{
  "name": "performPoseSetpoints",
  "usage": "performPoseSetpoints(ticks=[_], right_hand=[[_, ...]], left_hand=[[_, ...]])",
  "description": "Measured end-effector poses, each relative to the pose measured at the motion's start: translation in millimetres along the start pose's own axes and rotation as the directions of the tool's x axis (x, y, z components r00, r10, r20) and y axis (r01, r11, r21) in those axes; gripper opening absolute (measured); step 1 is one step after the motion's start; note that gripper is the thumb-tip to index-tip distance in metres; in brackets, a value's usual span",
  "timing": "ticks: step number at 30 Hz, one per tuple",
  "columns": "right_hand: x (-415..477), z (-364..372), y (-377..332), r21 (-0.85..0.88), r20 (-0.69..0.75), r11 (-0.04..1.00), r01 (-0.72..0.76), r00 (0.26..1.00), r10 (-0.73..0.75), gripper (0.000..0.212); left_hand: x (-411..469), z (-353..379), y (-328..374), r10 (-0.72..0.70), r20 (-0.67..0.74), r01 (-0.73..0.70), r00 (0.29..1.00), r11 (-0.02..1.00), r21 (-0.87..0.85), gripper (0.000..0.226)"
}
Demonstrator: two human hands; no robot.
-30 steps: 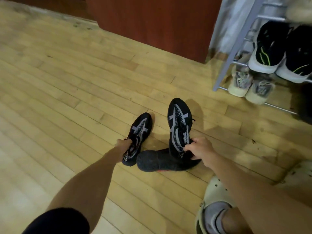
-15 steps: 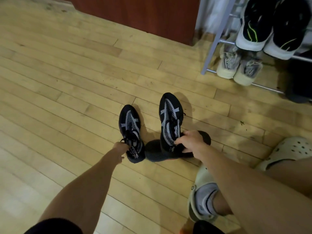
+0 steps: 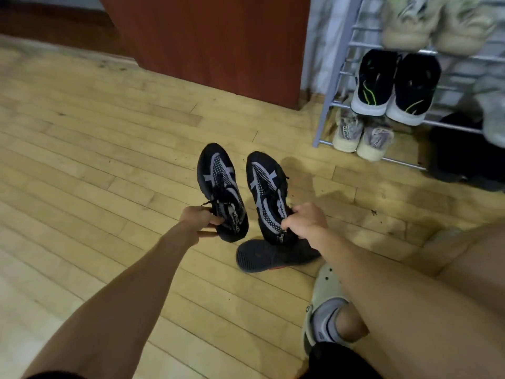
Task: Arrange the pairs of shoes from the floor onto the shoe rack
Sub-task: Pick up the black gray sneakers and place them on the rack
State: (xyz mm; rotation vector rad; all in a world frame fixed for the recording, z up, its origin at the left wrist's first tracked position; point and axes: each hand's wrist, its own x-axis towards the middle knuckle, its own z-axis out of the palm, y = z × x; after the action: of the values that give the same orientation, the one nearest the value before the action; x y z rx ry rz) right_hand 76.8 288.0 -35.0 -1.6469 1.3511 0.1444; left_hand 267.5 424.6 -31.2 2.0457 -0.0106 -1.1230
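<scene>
Two shoes [image 3: 266, 187] held left of rack [image 3: 325, 116]
Heel collars clamped by left hand [image 3: 200, 218] and right hand [image 3: 303, 221]; light, soft mesh, likely firmest there.

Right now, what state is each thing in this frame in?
Left hand: grips left patterned shoe at heel.
Right hand: grips right patterned shoe at heel.
Plain dark shoe: lying on floor.
Shoe rack: holds several pairs.
Black-and-green pair: shelved side by side.
</scene>
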Motion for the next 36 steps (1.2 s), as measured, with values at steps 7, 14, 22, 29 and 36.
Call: performPoseSetpoints(ticks=[7,14,22,29,36], right_hand=[[-46.2,-85.8,-52.4,-0.011,-0.151,0.984,0.178,0.972,-0.178,0.033],[-104.6,-178.9,-77.9,0.108,-0.410,0.921,0.373,0.861,-0.301,0.039],[-140.6,-291.9,-85.9,0.246,-0.587,0.831,0.498,0.759,-0.281,0.035],[-130.9,-376.5,-89.0,0.288,-0.664,0.790,0.542,0.707,-0.243,0.023],[-81.7,-441.5,-88.1,0.439,-0.606,0.747,0.499,0.778,-0.164,0.011]], left_hand=[[-70.4,-6.2,96.1,0.229,0.099,-0.218,0.968,0.970,-0.109,0.018],[-158.0,17.2,183.3,0.431,0.149,-0.414,0.890,0.901,-0.130,0.028],[-236.5,76.8,266.8,0.572,0.102,-0.535,0.814,0.807,-0.250,0.013],[-248.0,134.8,323.1,0.634,0.081,-0.590,0.769,0.753,-0.291,0.018],[-221.0,193.5,381.3,0.674,0.119,-0.647,0.729,0.736,-0.202,0.017]])
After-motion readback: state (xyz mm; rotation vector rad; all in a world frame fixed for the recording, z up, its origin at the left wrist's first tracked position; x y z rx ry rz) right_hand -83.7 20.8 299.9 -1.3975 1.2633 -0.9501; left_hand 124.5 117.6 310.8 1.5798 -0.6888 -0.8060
